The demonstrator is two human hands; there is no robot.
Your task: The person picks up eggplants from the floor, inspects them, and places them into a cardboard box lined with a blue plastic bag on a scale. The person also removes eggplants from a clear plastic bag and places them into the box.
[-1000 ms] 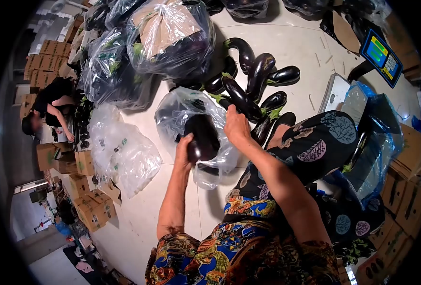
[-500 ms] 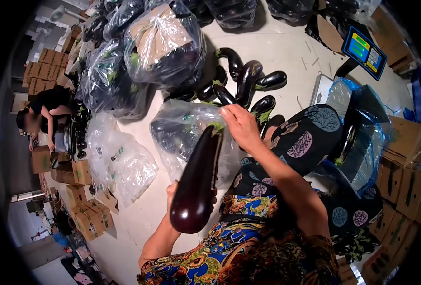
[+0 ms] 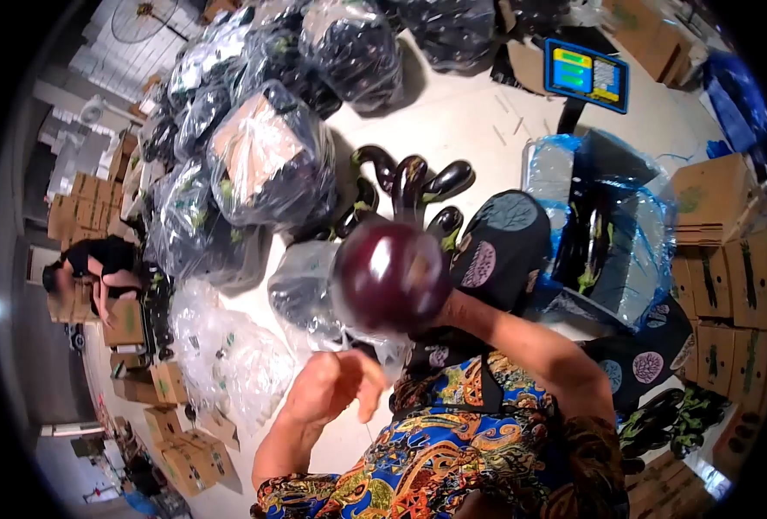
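Note:
A large, glossy dark purple eggplant [image 3: 392,277] is raised toward the camera with its round bottom end facing me, slightly blurred. My right hand [image 3: 455,310] grips it from behind; most of the fingers are hidden by the eggplant. Just below it, my left hand [image 3: 336,385] is empty, fingers loosely curved and apart. Behind the eggplant lies a clear plastic bag [image 3: 301,285] with dark contents. Several more eggplants [image 3: 409,186] rest on the floor beyond it.
To the right, a blue-lined box [image 3: 543,195] holds eggplants, with a scale display [image 3: 586,76] behind it. Stuffed plastic bags [image 3: 271,160] crowd the back left. Crumpled plastic [image 3: 219,346] lies left. Another person [image 3: 102,268] bends among cardboard boxes [image 3: 85,203].
The eggplant has passed from my left hand to my right and turned bottom-end toward the camera. My left hand has come away from it. The view has swung right.

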